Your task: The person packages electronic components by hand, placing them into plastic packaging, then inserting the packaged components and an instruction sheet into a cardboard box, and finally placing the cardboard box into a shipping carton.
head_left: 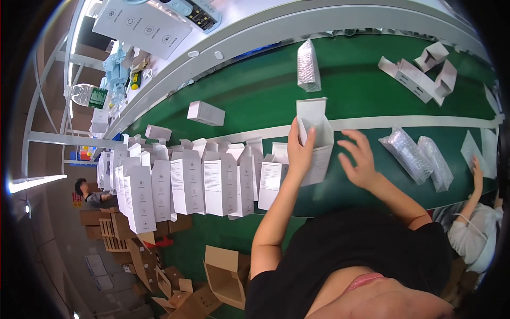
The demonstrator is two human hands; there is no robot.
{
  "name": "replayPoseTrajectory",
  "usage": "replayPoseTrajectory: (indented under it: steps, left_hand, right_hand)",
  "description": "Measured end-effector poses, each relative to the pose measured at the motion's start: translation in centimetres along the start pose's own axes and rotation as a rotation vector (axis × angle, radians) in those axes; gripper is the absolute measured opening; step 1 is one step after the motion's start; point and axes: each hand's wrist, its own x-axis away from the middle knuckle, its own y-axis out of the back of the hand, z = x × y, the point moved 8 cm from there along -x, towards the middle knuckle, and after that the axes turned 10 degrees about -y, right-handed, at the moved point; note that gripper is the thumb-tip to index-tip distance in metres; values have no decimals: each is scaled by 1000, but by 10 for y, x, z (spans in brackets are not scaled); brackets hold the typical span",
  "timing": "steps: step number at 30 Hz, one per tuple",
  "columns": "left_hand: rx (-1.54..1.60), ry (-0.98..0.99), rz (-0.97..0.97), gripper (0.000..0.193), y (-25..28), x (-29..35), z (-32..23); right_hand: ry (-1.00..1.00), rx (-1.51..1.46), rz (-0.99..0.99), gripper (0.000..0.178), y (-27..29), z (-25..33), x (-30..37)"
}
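White carton (320,159) is in front of the person, over the near part of the green tabletop (255,95), with its mouth uncovered and one flap standing up. Whether its base touches the surface, I cannot tell. By my judgement, the step in hand is the filling or the closing of this carton: something pale shows inside the mouth, but it is too unclear to say if it is a wrapped item. The next move probably calls for the left hand (301,152) to keep the carton steady, while the right hand (362,161) comes to the mouth, either to press the content down or to fold the flaps. The left hand is closed around the left side of the carton, its thumb lying at the edge of the mouth. The right hand holds nothing; its fingers are spread and a little curved, near the right side of the carton but apart from it. One bubble-wrapped package (308,69) lies beyond the carton, and two bubble-wrapped pouches (411,154) lie to the right, side by side. On the left, many white boxes (186,183) stand in a crowded row, several with raised flaps.
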Motion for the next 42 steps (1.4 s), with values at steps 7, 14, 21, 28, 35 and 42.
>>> replayPoseTrajectory:
  steps: [7, 14, 21, 28, 35, 42]
  left_hand:
    - [-779, -650, 375, 59, -51, 3, -105]
    - [-1439, -798, 782, 67, -108, 31, -90]
    - [-1461, -786, 753, 71, -111, 24, -86]
    - [-202, -190, -39, 43, 25, -39, -31]
    - [271, -102, -157, 49, 22, 42, 62]
    - [486, 24, -271, 59, 59, 69, 86]
  right_hand:
    - [-737, -858, 344, 27, -50, -80, 10]
    - [-1180, -1275, 197, 41, -82, -84, 40]
    - [-1083, -1234, 349, 49, -78, -94, 33]
    - [-861, -1419, 118, 36, -5, -162, -24]
    - [-847, -879, 205, 45, -125, -198, -182]
    - [-930, -420, 227, 45, -298, -221, -225]
